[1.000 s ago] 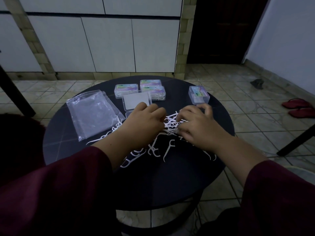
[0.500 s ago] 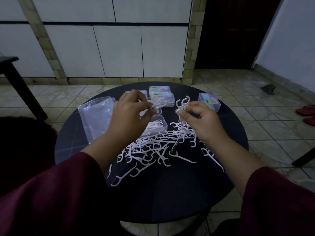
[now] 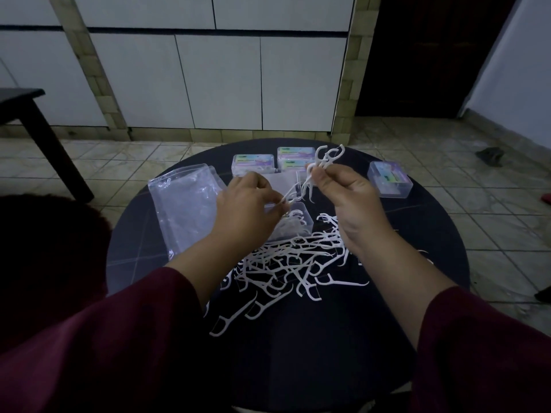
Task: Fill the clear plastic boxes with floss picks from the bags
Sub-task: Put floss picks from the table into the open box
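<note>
A loose pile of white floss picks (image 3: 286, 263) lies spread over the middle of the round dark table (image 3: 417, 234). My right hand (image 3: 346, 198) is raised above it and pinches a small bunch of floss picks (image 3: 325, 158) that stick up past the fingers. My left hand (image 3: 247, 210) pinches one or two picks by their thin ends, just left of that bunch. Below both hands stands an open clear plastic box (image 3: 298, 226) with some picks inside, partly hidden by my left hand. Its lid (image 3: 283, 181) stands behind it.
An empty clear plastic bag (image 3: 182, 201) lies at the table's left. Three closed boxes with coloured labels (image 3: 253, 162) sit at the far edge, another closed box (image 3: 389, 178) at the far right. A dark stool leg (image 3: 50, 144) stands on the tiled floor to the left.
Both hands rose from the pile, each with picks pinched. The right hand's bunch now stands higher, and the left hand has drawn closer to it over the open box.
</note>
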